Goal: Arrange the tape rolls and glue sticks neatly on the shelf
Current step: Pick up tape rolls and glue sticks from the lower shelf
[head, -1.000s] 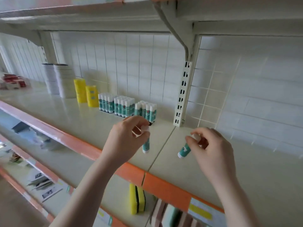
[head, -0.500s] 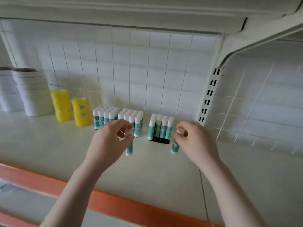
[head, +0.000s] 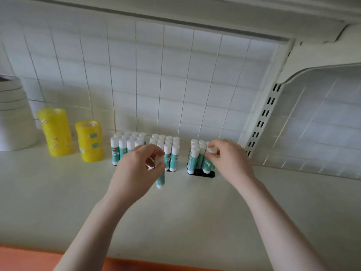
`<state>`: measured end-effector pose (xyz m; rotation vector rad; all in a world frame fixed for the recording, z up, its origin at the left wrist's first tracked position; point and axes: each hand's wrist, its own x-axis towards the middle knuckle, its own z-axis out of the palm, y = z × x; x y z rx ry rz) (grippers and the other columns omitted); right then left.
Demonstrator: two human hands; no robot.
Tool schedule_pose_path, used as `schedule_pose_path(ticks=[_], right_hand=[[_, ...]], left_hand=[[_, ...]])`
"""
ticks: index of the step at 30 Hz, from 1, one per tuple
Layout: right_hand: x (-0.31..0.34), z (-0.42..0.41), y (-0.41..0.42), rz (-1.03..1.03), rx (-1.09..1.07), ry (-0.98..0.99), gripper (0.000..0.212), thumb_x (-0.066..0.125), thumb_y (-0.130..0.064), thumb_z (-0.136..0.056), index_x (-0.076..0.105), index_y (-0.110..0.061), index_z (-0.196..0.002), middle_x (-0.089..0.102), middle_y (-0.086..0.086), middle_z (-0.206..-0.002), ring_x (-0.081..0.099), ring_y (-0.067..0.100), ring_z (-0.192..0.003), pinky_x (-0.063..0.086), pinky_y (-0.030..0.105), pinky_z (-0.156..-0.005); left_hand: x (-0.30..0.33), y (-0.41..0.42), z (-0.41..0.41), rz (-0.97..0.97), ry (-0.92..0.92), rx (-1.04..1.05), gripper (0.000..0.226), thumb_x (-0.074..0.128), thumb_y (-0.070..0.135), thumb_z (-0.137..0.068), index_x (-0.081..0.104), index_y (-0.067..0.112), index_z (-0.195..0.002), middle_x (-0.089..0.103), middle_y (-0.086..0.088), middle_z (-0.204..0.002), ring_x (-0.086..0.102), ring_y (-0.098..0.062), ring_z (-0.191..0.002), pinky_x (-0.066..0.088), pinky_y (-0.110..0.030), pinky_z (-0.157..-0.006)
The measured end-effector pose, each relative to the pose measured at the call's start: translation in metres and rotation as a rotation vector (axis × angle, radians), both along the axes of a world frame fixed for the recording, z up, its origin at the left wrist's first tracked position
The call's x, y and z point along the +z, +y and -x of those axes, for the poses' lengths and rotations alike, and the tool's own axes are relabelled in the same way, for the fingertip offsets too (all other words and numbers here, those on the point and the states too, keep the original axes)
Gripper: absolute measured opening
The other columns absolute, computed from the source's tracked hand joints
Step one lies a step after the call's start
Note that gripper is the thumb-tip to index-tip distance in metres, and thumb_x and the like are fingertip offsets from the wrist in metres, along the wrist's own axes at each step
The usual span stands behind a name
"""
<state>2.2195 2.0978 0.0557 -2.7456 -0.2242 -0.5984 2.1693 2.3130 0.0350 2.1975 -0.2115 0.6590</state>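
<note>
Teal-and-white glue sticks stand upright in three clusters at the back of the cream shelf [head: 195,216]: a left cluster [head: 123,145], a middle cluster [head: 171,151] and a right cluster [head: 195,157] on a black base. My left hand [head: 134,173] holds one glue stick [head: 161,179] by its cap, hanging upright just in front of the middle cluster. My right hand [head: 228,157] pinches the cap of another glue stick [head: 208,163] at the right cluster's front right corner. Two stacks of yellow tape rolls [head: 54,132] [head: 90,141] stand to the left.
A tall stack of white rolls [head: 13,118] stands at the far left. A wire grid back panel [head: 156,81] lies behind everything. A slotted white upright [head: 261,122] rises to the right. The shelf's orange front edge [head: 29,259] runs along the bottom.
Both hands moved forward toward the back of the shelf. My right hand brought its glue stick against the right cluster; my left hand's stick is nearer the middle cluster.
</note>
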Motion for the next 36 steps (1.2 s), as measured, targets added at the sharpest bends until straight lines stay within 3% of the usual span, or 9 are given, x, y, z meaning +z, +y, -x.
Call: schedule_pose_path(ticks=[6, 12, 17, 27, 33, 36], right_hand=[[-0.011, -0.018, 0.0, -0.086, 0.021, -0.002, 0.022, 0.064, -0.023, -0.085, 0.066, -0.018, -0.107, 0.051, -0.009, -0.084, 0.047, 0.01, -0.077, 0.031, 0.024, -0.065], [-0.02, -0.02, 0.006, -0.127, 0.025, 0.025, 0.026, 0.066, -0.023, -0.083, 0.065, -0.02, -0.11, 0.064, -0.001, -0.09, 0.059, 0.022, -0.085, 0.045, 0.03, -0.072], [-0.025, -0.02, 0.003, -0.173, 0.048, -0.052, 0.019, 0.065, -0.023, -0.084, 0.068, -0.018, -0.102, 0.068, 0.001, -0.092, 0.061, 0.023, -0.084, 0.048, 0.032, -0.074], [-0.037, -0.03, 0.003, -0.048, 0.165, -0.253, 0.01, 0.066, -0.008, -0.081, 0.07, -0.005, -0.073, 0.054, 0.008, -0.071, 0.056, 0.033, -0.06, 0.05, 0.041, -0.054], [-0.036, -0.031, 0.002, 0.006, 0.202, -0.311, 0.017, 0.06, -0.009, -0.083, 0.065, -0.006, -0.066, 0.04, -0.002, -0.066, 0.051, 0.031, -0.055, 0.043, 0.033, -0.049], [-0.037, -0.03, 0.001, 0.055, 0.208, -0.337, 0.014, 0.059, -0.009, -0.082, 0.065, -0.006, -0.069, 0.046, 0.002, -0.065, 0.052, 0.03, -0.055, 0.042, 0.032, -0.046]], left_hand=[[-0.014, -0.002, -0.01, 0.008, 0.015, -0.042, 0.014, 0.065, 0.011, -0.08, 0.064, 0.025, -0.082, 0.06, 0.014, -0.078, 0.057, -0.002, -0.076, 0.045, -0.012, -0.067], [-0.021, -0.005, -0.015, 0.026, 0.044, -0.064, 0.012, 0.065, 0.013, -0.08, 0.065, 0.023, -0.085, 0.061, 0.014, -0.08, 0.057, -0.003, -0.076, 0.046, -0.014, -0.067], [-0.026, -0.006, -0.018, 0.051, 0.058, -0.059, 0.012, 0.066, 0.014, -0.081, 0.066, 0.024, -0.087, 0.062, 0.014, -0.08, 0.057, -0.004, -0.075, 0.048, -0.018, -0.067], [-0.028, -0.006, -0.02, 0.052, 0.044, -0.042, 0.01, 0.066, 0.016, -0.081, 0.066, 0.024, -0.087, 0.062, 0.015, -0.079, 0.058, -0.005, -0.072, 0.051, -0.025, -0.068], [-0.028, -0.01, -0.019, 0.043, 0.038, -0.055, 0.012, 0.067, 0.013, -0.08, 0.067, 0.022, -0.088, 0.057, 0.018, -0.078, 0.056, -0.003, -0.074, 0.048, -0.02, -0.067], [-0.026, -0.012, -0.018, 0.05, 0.039, -0.068, 0.011, 0.066, 0.012, -0.08, 0.067, 0.021, -0.087, 0.058, 0.017, -0.076, 0.057, -0.005, -0.073, 0.048, -0.019, -0.066]])
